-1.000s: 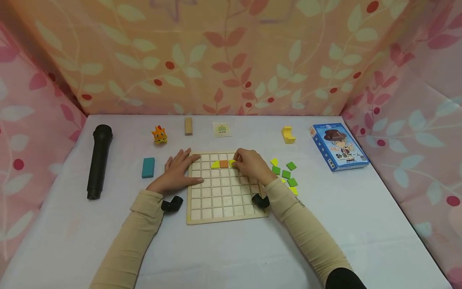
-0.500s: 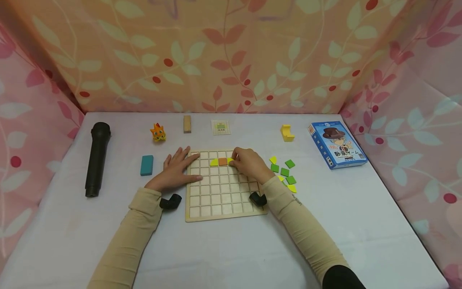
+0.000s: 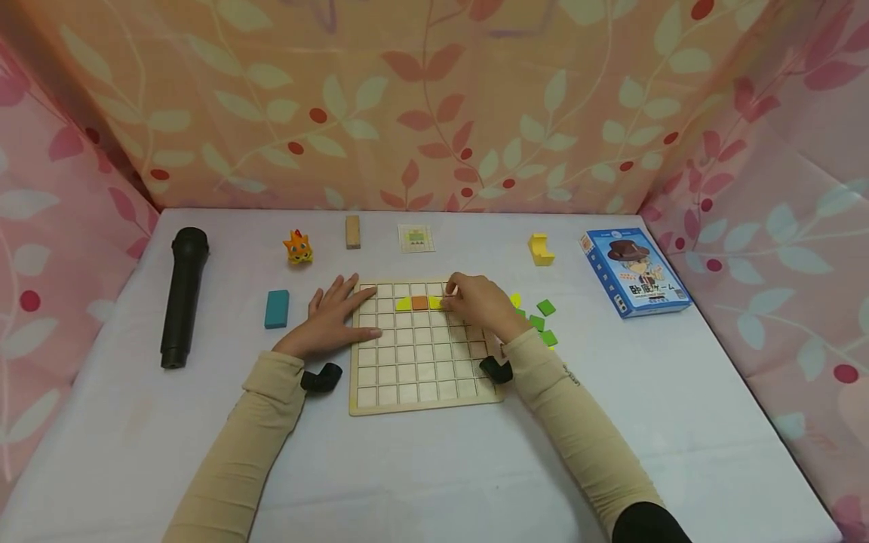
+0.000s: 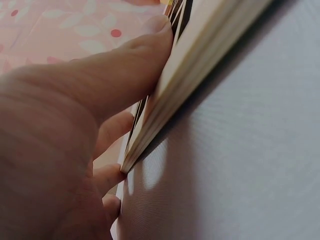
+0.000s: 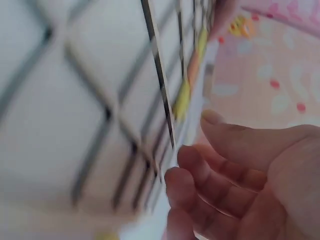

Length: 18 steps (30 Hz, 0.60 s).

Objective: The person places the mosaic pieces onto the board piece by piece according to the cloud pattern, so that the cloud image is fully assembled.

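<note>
Yellow tile (image 3: 437, 302) sits on the board's (image 3: 421, 377) top row beside the orange one (image 3: 420, 302); right hand (image 3: 478, 304) fingers curled, nudging it in. Left hand (image 3: 333, 318) flat, steadying the board. Next up probably a green tile (image 3: 545, 308).

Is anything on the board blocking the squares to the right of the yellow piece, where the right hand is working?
Nothing visible does. The right hand itself covers the squares just right of the yellow piece; the rest of the board shows bare squares. The green pieces lie off the board, to its right.
</note>
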### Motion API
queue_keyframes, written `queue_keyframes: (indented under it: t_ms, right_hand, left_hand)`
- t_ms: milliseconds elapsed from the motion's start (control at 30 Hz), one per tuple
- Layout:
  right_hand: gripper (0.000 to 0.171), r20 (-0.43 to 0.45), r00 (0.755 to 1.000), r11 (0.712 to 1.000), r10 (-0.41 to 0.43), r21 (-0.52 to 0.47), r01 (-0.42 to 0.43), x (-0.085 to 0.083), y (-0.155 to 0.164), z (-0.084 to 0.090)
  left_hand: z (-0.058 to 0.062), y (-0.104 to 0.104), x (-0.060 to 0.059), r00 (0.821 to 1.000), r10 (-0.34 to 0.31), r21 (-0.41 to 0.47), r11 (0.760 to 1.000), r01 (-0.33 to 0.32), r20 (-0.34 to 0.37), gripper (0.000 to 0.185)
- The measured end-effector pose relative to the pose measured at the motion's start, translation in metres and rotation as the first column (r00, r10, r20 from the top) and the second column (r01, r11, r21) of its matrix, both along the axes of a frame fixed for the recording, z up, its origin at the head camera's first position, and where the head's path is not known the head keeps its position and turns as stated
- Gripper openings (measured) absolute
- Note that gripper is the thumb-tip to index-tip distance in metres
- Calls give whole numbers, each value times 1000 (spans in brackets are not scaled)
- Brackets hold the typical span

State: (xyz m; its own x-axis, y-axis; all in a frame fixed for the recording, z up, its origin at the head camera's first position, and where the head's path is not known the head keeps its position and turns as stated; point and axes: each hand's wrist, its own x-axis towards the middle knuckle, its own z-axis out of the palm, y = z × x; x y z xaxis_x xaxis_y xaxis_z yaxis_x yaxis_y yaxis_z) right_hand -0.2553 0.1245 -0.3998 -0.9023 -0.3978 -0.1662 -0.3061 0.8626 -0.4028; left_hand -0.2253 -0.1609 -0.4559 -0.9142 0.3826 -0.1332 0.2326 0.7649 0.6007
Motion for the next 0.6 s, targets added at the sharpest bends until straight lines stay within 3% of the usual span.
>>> queue_keyframes:
  t_ms: [367,600]
  right_hand:
    - [26,11,982,980,-187,71,186,-14,66,17]
    - [34,134,934,936,-331,174,306,-16,84,13]
  left_hand:
    - [1,0,-1,1000,0,-14,1000,0,15,84]
    - [0,1,-1,1000,1,-31,1000,0,11,85]
